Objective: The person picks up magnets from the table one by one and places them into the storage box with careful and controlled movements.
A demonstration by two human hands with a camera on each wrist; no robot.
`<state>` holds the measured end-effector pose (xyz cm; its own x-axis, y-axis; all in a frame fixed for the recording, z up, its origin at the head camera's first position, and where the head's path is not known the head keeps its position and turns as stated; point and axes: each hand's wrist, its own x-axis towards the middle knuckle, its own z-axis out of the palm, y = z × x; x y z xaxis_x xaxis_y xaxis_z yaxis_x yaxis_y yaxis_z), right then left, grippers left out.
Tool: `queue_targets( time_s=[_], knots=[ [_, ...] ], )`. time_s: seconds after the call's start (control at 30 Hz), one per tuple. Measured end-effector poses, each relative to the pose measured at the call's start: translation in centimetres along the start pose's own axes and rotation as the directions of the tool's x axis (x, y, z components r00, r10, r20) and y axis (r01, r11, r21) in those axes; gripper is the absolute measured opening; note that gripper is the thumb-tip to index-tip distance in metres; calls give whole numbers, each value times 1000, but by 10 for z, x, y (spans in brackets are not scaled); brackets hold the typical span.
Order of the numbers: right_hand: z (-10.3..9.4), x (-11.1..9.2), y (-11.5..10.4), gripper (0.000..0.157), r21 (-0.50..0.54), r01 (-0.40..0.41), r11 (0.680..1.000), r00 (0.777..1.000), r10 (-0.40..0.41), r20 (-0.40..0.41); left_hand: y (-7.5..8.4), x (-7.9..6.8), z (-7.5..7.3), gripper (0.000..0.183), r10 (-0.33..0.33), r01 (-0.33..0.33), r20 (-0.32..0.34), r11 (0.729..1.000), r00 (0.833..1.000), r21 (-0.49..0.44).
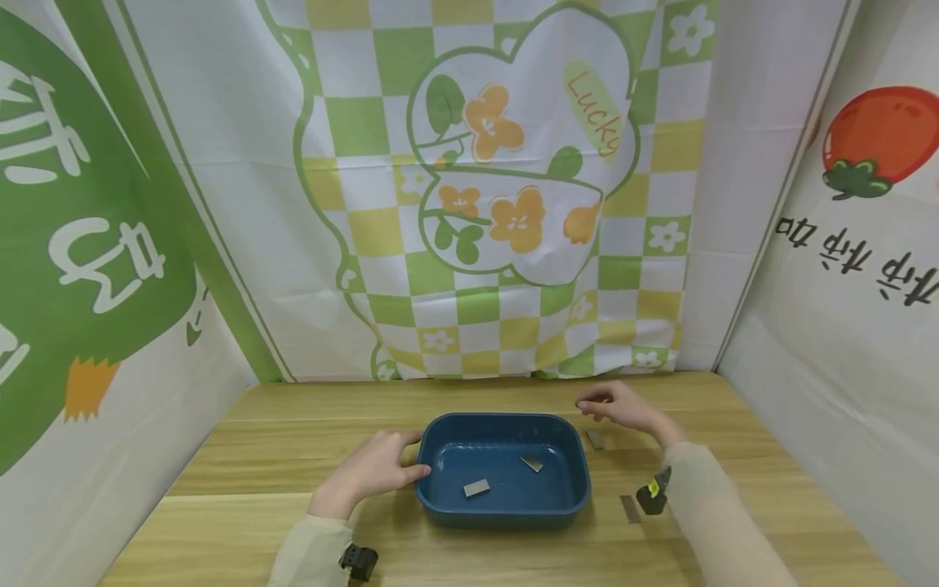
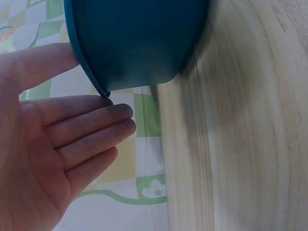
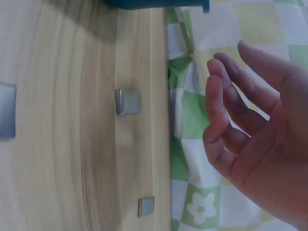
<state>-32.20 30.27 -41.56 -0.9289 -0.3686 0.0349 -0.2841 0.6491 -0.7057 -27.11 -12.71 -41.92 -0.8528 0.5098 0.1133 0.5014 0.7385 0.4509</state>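
A blue rectangular plastic bin [image 1: 506, 519] stands on the table with two small flat metal pieces inside, a left piece [image 1: 476, 488] and a right piece [image 1: 532, 463]. My left hand [image 1: 370, 469] touches the bin's left end, thumb over the rim and index fingertip at the rim's corner. Its other fingers are straight in the left wrist view. Right of the bin, my right hand [image 1: 619, 405] hovers above the tabletop, fingers loosely bent, nothing visible between them in the right wrist view [image 3: 250, 110]. Below it lies a metal piece [image 1: 595, 440]; another piece [image 1: 630, 509] lies nearer me.
The wooden table [image 1: 242, 522] meets a checked cloth [image 1: 484, 334] at the back. White cloth walls stand left and right. In the right wrist view, a further metal piece [image 3: 147, 206] lies near the table's back edge. Each wrist wears a small black device.
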Motion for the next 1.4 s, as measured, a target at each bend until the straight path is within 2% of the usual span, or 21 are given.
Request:
queue_targets(
  time_s=[0.33, 0.5, 0.77, 1.3, 1.4],
  knots=[
    [-4, -8, 13, 36, -1, -1, 1000, 1000, 1, -19, 0, 0, 0, 57, 5, -5, 0, 1000, 1000, 11],
    [-5, -12, 17, 39, 9, -25, 1000, 999, 26, -39, -1, 0, 0, 57, 7, -7, 0, 1000, 1000, 13],
    [-8, -18, 24, 39, 19, -34, 999, 997, 35, -71, -1, -1, 0, 55, 29, -29, -5, 999, 1000, 16],
    [-7, -27, 44, 36, -23, -71, 997, 986, 66, -152, -1, -1, 0, 55, 27, -26, -11, 999, 1000, 18],
    [-7, -29, 45, 37, -20, -98, 995, 981, 93, -170, 0, -1, 0, 55, 22, -22, -12, 1000, 1000, 14]
  ],
)
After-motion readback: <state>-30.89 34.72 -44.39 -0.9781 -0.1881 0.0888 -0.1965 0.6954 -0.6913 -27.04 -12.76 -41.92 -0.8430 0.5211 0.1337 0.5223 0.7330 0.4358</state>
